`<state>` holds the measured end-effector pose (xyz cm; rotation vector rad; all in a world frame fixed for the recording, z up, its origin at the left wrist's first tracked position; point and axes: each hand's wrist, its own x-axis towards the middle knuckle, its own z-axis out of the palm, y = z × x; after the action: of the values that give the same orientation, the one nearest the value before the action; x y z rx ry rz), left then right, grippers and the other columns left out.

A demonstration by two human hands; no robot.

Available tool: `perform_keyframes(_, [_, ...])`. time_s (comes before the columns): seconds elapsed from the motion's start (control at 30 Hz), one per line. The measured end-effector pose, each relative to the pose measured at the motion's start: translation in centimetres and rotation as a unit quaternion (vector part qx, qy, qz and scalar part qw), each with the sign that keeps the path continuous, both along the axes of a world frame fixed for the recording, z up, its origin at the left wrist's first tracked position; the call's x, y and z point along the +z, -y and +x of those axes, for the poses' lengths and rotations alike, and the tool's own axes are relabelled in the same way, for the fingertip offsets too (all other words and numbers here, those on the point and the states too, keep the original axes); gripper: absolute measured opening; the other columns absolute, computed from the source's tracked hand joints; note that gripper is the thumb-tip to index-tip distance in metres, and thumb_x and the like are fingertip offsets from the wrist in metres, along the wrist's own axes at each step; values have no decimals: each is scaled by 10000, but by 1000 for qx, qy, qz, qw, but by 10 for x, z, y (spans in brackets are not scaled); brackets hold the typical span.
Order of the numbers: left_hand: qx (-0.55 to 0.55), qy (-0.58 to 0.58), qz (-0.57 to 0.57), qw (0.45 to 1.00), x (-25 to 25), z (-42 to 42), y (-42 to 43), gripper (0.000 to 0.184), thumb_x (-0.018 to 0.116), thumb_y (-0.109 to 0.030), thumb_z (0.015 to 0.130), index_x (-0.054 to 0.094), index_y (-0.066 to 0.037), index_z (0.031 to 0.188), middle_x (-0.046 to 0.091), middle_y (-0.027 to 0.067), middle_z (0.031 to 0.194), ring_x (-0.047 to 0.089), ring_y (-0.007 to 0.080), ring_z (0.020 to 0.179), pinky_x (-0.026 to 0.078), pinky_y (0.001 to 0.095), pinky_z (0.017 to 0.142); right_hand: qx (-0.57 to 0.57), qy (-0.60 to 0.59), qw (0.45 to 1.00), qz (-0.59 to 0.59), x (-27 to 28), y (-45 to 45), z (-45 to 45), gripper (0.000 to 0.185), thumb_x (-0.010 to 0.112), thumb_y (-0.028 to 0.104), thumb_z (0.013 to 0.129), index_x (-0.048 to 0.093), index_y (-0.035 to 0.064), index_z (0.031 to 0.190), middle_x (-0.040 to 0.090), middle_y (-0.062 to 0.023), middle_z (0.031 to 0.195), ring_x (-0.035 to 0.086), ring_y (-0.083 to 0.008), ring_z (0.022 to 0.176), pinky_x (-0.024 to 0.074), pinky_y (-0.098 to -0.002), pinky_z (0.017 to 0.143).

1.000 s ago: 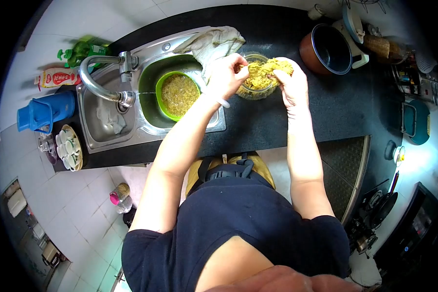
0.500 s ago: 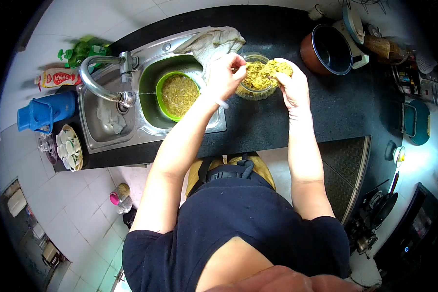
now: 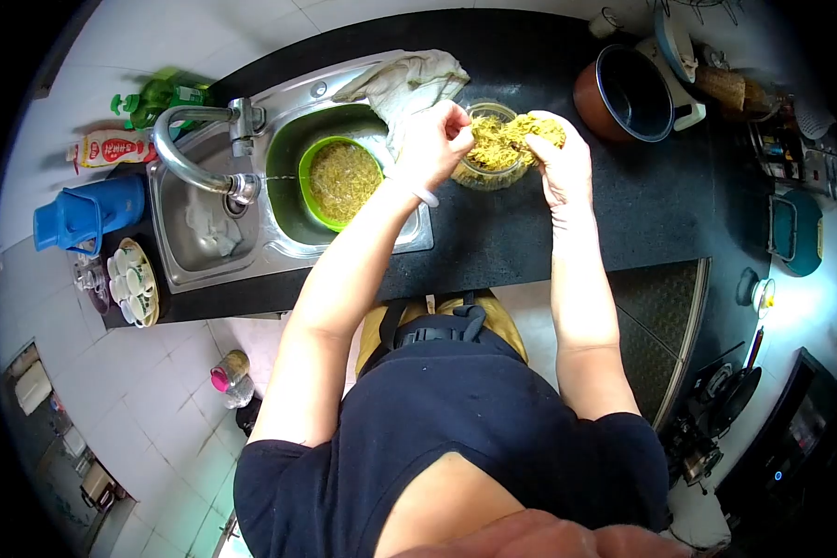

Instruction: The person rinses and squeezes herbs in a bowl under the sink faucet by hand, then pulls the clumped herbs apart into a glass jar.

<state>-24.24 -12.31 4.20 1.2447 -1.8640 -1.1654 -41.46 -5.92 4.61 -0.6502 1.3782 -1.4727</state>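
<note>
A clump of yellow-green shredded food (image 3: 504, 144) lies over the mouth of a clear glass bowl (image 3: 484, 179) on the dark counter. My right hand (image 3: 564, 163) grips the right end of the clump, thumb on top. At the clump's left edge, my left hand (image 3: 432, 144) has its thumb and fingers pinched together; what is between the fingertips is too small to make out. Left of my left forearm, a bright green basin (image 3: 304, 177) in the sink holds wet yellowish shreds in liquid.
A steel faucet (image 3: 172, 149) arches over the double sink (image 3: 191, 270). A cloth (image 3: 418, 84) hangs on the sink's back corner. The brown pot (image 3: 600, 98) stands right of the bowl. A blue container (image 3: 112, 209) and a cup tray (image 3: 154, 298) are at left.
The clump and my right hand have shifted very slightly to the right. My left hand stays almost in place, still pinched.
</note>
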Motion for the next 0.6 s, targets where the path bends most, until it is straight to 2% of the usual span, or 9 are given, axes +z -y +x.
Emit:
perform_keyframes(0.07, [-28,-18,8,999,-1,0,0,123,648,-55,752,596,-17,857,616,51,765,602,121,686,504,250,649,16,11,1000,-11,2,1,1,311,603,-66,743,592,-17,1050,637,-88,957,608,-148,869,488,-261,797])
perform_keyframes(0.1, [-36,-31,-2,999,-2,-3,-3,159,659,-56,748,592,-17,887,626,64,834,610,128,716,508,251,668,19,7,1000,-13,2,2,4,311,606,-62,740,592,-17,1048,637,-87,956,608,-147,867,488,-261,794])
perform_keyframes(0.13, [-42,-57,5,998,2,-8,-6,167,657,-66,756,600,-20,906,637,60,823,615,121,723,506,246,672,23,2,1000,-14,3,2,7,311,610,-58,738,592,-17,1046,637,-87,954,608,-145,864,489,-260,791])
perform_keyframes(0.2, [-50,-40,23,998,6,-14,-11,145,645,-89,750,602,-18,869,632,87,750,625,167,693,503,277,676,29,-12,999,-16,3,2,9,312,614,-51,734,592,-16,1043,638,-86,952,609,-143,859,489,-259,784])
perform_keyframes(0.33, [-17,-10,13,1000,3,-6,-5,87,643,-102,747,620,-23,776,631,91,680,618,170,615,500,278,620,20,-17,999,-17,-4,2,6,298,600,-69,727,590,-23,1021,636,-97,934,616,-150,838,505,-260,764])
perform_keyframes(0.43, [-5,-46,71,996,3,6,-1,72,645,-84,755,632,-17,777,639,74,680,612,133,623,496,262,613,-12,23,1000,-13,-2,4,1,295,579,-99,724,577,-32,1010,630,-111,920,624,-168,834,522,-259,752])
perform_keyframes(0.53, [-19,-86,105,991,-6,7,-1,83,652,-84,779,642,-12,819,638,49,686,593,87,629,488,240,604,5,29,1000,3,9,4,3,314,604,-95,718,574,-28,1023,630,-108,932,625,-168,844,518,-264,763])
perform_keyframes(0.6, [-19,-136,140,981,-10,-1,-4,93,650,-90,789,642,-12,840,634,43,692,584,80,622,485,233,601,48,12,999,-11,8,4,8,341,668,-63,701,582,-4,1026,630,-91,937,615,-145,833,502,-253,757])
